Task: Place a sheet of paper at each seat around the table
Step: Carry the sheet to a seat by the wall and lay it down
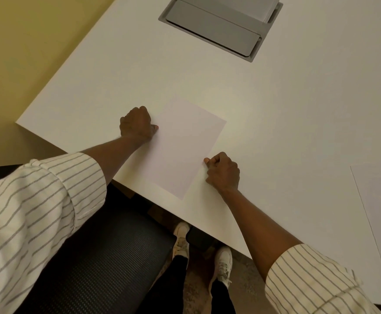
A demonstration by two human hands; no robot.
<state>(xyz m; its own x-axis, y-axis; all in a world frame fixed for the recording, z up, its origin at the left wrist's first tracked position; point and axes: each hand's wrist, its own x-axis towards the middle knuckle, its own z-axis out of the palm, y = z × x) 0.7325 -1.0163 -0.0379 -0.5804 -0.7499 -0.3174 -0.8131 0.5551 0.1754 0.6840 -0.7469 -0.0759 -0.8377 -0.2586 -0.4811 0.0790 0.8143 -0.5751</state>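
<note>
paper lies in two places on the white table [275, 114]: one sheet of paper [180, 146] flat near the front edge by the table's left corner, and a second sheet [379, 214] well apart at the right, cut off by the frame edge. grey cable box [212, 26] is sunk into the tabletop at the far side, its flap closed; what looks like a white stack [259, 5] stands at its far right corner, though whether that rests inside the box cannot be told. two hands are in view. left hand [137, 123] is curled into a loose fist at the sheet's left long edge, thumb tip touching the paper, forearm stretched out from a rolled striped sleeve [37, 211]. right hand [223, 171] is curled the same way at the right long edge, thumb and forefinger pressed together at that edge; whether they actually pinch the paper cannot be told. dark chair [99, 252] sits below the table edge, beside two white shoes [223, 264].
</note>
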